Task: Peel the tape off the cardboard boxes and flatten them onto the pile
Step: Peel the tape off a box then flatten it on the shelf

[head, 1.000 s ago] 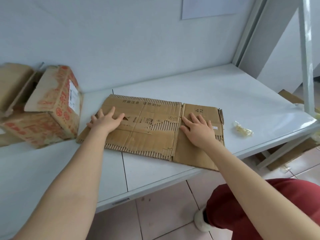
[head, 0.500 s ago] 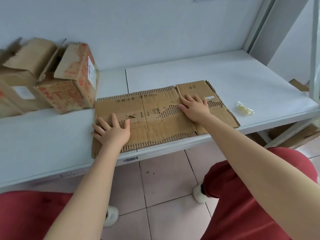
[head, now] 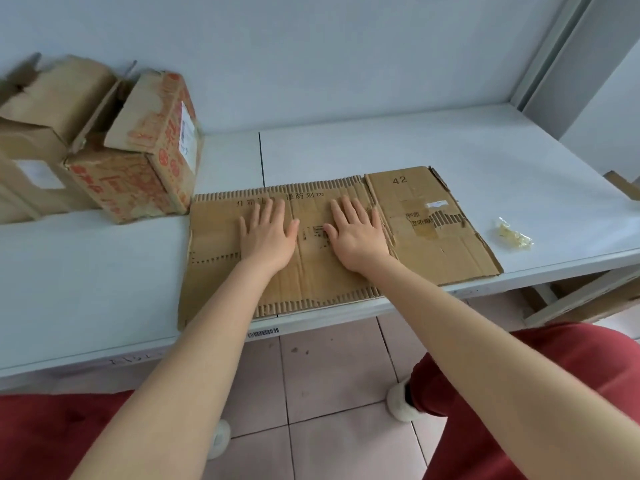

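A flattened brown cardboard box (head: 433, 244) with torn corrugated patches lies on the white table (head: 415, 147), its near edge at the table's front. My left hand (head: 266, 233) presses flat on its middle with fingers spread. My right hand (head: 358, 232) presses flat just to the right, fingers straight. Two standing cardboard boxes are at the left: one with red print (head: 145, 168) touching the flat sheet's far left corner, and a plain brown one (head: 34, 133) behind it. A crumpled ball of peeled clear tape (head: 514, 235) lies on the table right of the sheet.
A pale wall (head: 311, 46) backs the table. More cardboard (head: 588, 299) lies on the floor under the table's right end. My red-trousered knees and white slippers are over the tiled floor (head: 329, 393) below.
Both hands have slid toward the middle of the flattened sheet; the left hand moved from the near left corner up and right, the right hand moved left. The sheet itself stays on the table.
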